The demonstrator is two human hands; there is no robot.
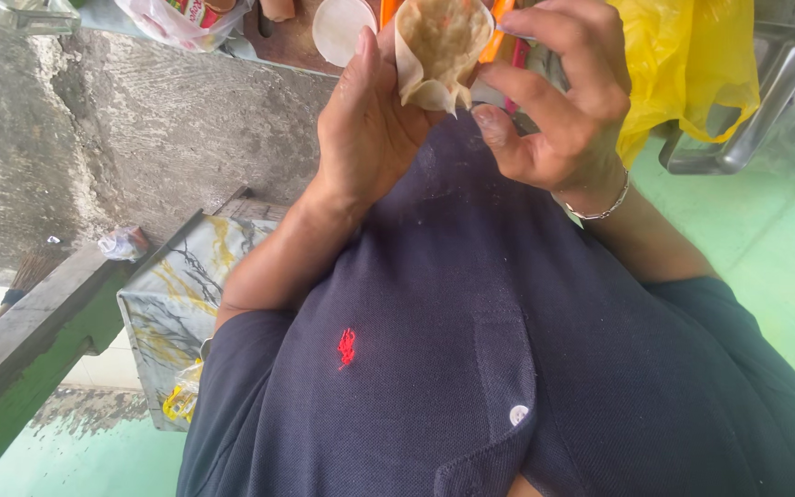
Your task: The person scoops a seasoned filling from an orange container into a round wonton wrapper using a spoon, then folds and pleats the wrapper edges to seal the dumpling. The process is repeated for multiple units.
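Upper centre: filled dumpling wrapper [439, 46] cradled in left hand [370, 129] grip, right hand [563, 101] pinching its edge; probably best pleated gently, without tearing the dough.

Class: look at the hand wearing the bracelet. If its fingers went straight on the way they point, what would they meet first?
The left hand points its fingers toward the filled dumpling wrapper, which they already touch; behind it is the right hand. Depth is uncertain.

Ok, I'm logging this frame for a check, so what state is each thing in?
dumpling wrapper: filled, edges partly folded up, top open.
left hand: cupped around the dumpling wrapper.
right hand: fingertips pinching the wrapper's edge.
bracelet: worn on the right wrist.
yellow bag: crumpled, slack.
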